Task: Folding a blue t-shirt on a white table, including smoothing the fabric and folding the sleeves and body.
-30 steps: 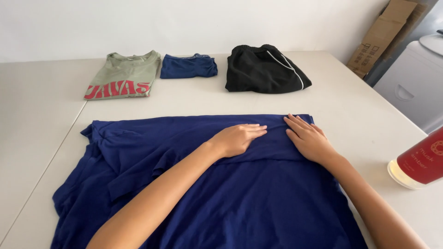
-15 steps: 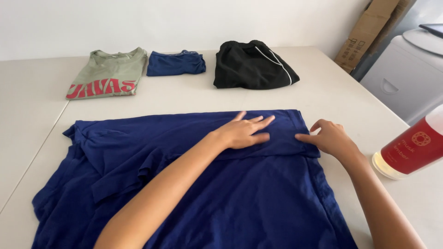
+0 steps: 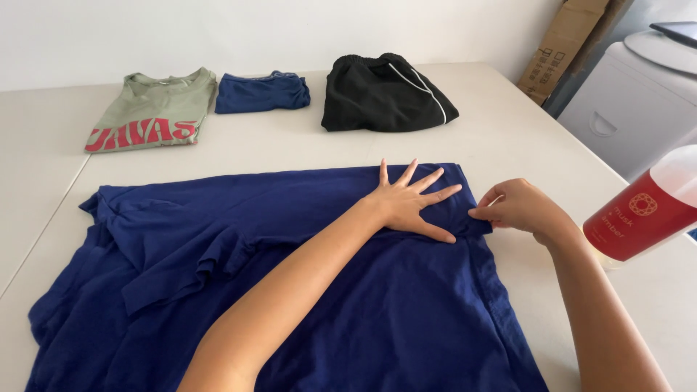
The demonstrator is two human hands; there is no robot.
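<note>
A large navy blue garment (image 3: 290, 290) lies spread on the white table (image 3: 508, 131), its far edge folded over toward me. My left hand (image 3: 410, 203) rests flat on the fold near the garment's right end, fingers spread wide. My right hand (image 3: 519, 209) sits at the right corner of the fold, its fingertips pinching the cloth's edge there.
At the back of the table lie a folded green shirt with red print (image 3: 152, 112), a small folded blue garment (image 3: 261, 92) and folded black shorts with white stripes (image 3: 385, 91). A red-labelled bottle (image 3: 650, 210) stands at the right edge. A cardboard box (image 3: 563, 47) and white appliance (image 3: 639, 94) stand beyond.
My right hand slid from the top of the fold out to its right corner and pinched the edge. My left hand moved right along the fold and spread its fingers.
</note>
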